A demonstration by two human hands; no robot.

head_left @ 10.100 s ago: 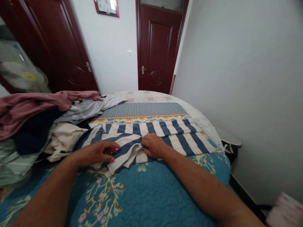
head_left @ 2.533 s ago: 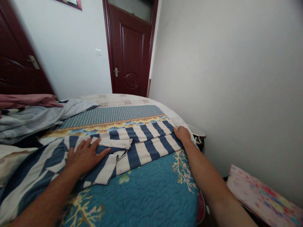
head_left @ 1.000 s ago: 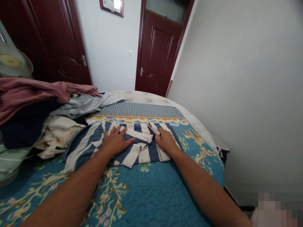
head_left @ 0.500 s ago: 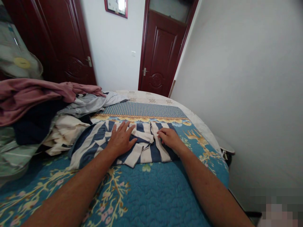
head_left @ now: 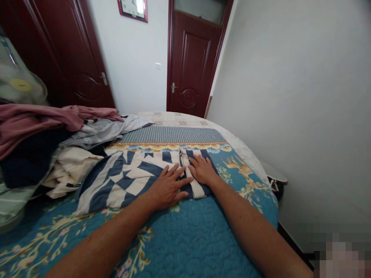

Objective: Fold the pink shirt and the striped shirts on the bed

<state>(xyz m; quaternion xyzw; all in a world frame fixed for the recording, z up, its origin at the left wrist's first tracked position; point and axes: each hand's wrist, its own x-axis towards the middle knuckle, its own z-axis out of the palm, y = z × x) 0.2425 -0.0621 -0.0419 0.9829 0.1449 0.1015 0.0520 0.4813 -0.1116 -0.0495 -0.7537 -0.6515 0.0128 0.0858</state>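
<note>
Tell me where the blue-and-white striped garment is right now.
In the head view, the blue-and-white striped garment lies mid-frame on the teal quilt, under both flat hands, right of the clothes pile.

Both forearms are bare, with no sleeves in view. The left hand [head_left: 166, 188] and right hand [head_left: 203, 170] wear no gloves, rings or watch; fingers show short nails.

The striped garment [head_left: 127, 178] is laid on the bed [head_left: 185, 239]; a clothes pile [head_left: 43, 143] is heaped to the left of the garment, and a door [head_left: 193, 63] is set behind it.
</note>
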